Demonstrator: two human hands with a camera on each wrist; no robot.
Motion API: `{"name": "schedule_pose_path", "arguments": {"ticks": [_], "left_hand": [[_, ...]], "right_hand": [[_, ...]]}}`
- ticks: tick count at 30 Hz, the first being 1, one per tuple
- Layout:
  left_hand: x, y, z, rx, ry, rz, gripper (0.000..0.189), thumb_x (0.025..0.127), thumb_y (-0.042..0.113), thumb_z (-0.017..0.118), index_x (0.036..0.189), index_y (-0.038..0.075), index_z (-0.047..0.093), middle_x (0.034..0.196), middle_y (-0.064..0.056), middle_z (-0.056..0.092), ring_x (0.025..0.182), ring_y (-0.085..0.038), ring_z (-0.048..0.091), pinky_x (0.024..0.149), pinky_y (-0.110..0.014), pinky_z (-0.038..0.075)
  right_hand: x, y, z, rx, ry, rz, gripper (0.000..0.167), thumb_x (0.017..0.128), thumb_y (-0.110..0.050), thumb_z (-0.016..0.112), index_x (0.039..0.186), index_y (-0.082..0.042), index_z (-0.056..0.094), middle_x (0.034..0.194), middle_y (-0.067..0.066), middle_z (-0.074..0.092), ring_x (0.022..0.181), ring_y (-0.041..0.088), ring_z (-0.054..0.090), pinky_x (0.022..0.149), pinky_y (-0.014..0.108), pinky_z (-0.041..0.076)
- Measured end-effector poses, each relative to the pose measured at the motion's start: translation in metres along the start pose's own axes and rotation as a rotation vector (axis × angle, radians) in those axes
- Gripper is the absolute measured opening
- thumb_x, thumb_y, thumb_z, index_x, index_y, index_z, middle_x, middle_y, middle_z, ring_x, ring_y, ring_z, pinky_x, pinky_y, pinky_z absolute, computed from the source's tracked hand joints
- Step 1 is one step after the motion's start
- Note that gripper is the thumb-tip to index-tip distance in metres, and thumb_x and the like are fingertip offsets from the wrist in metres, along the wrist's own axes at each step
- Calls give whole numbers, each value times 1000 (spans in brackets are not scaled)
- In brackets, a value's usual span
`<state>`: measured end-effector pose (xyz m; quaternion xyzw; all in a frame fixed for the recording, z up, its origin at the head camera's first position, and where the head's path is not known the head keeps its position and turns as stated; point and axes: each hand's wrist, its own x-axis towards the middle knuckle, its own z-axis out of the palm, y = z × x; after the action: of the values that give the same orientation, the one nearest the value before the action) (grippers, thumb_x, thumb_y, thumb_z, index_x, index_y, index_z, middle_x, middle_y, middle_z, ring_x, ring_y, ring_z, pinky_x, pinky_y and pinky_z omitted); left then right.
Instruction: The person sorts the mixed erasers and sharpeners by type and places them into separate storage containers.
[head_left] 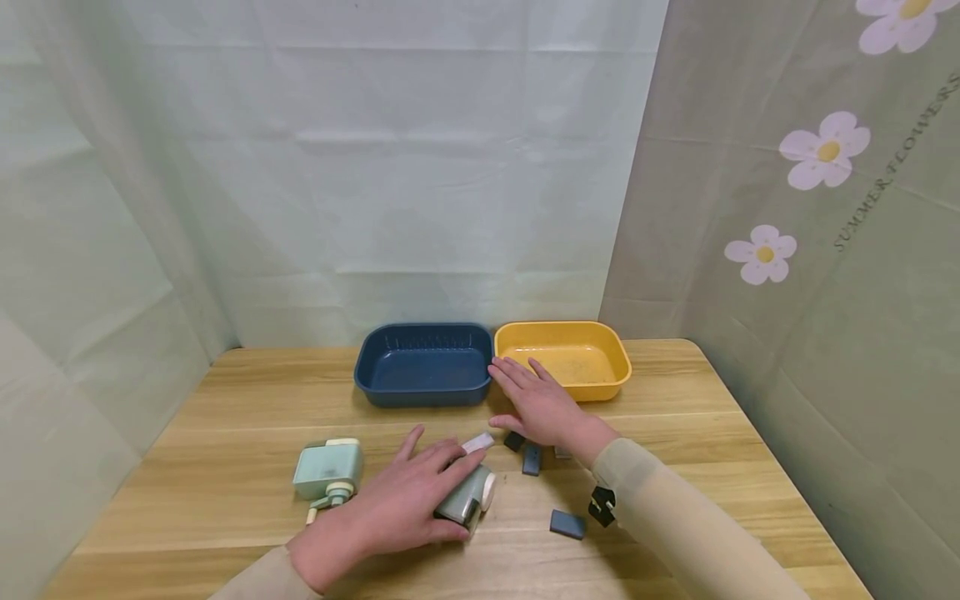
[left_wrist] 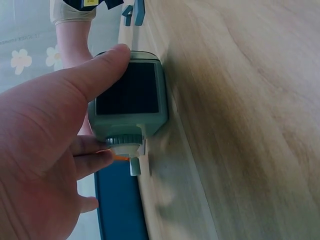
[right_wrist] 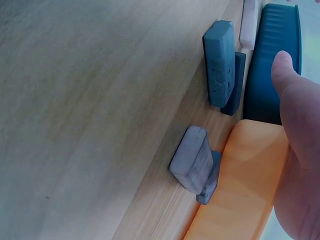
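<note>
- While the left hand [head_left: 405, 502] holds a green box [left_wrist: 132, 92] with a little crank, I see its thumb on one side and its fingers on the other, gripping it.
- I find the green box near the middle of the wooden surface [head_left: 187, 471], in front of the blue tray [head_left: 423, 398]. I cannot tell if it touches the wood.
- The right hand [head_left: 543, 414] has its fingers stretched out straight, up by the spot where the blue tray and the yellow tray [head_left: 603, 391] meet. I cannot tell if it touches them.
- I see small dark blocks [head_left: 532, 459] and a grey block [right_wrist: 190, 157] near the right hand.
- A white block [head_left: 478, 442] lies just past the green box.
- A second crank box [head_left: 327, 469] sits off to the left, pale green.
</note>
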<state>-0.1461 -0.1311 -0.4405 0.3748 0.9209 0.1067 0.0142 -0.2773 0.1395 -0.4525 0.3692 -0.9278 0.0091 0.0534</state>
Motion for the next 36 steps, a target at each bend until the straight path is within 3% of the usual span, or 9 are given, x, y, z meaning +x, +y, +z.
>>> {"name": "schedule_pose_path", "arguments": {"ticks": [11, 22, 30, 36], "left_hand": [[1, 1, 0, 8, 4, -7, 104, 94, 62, 84, 175, 20, 34, 149, -5, 61, 140, -23, 57, 131, -70, 16], [2, 1, -1, -30, 25, -25, 108, 91, 62, 87, 176, 27, 31, 144, -5, 61, 131, -23, 61, 131, -69, 16], [5, 1, -3, 20, 83, -4, 105, 88, 63, 89, 170, 18, 42, 140, -7, 62, 126, -22, 63, 131, -69, 17], [9, -2, -14, 45, 129, -12, 103, 86, 64, 89, 166, 15, 48, 142, -9, 62, 128, -24, 64, 131, -70, 17]], "right_hand": [[0, 1, 1, 6, 9, -4, 92, 110, -63, 58, 175, -7, 28, 181, 12, 27, 167, 30, 27, 134, 60, 19], [-2, -2, -2, 13, 31, -10, 93, 108, -62, 64, 174, -5, 32, 180, 13, 31, 165, 32, 30, 134, 61, 21], [-2, 0, -1, 22, 27, -7, 93, 108, -63, 62, 174, -6, 31, 180, 13, 30, 166, 31, 28, 134, 60, 20], [0, 1, 2, 19, 26, 0, 93, 109, -63, 61, 175, -6, 30, 181, 12, 28, 167, 30, 27, 135, 59, 18]]}}
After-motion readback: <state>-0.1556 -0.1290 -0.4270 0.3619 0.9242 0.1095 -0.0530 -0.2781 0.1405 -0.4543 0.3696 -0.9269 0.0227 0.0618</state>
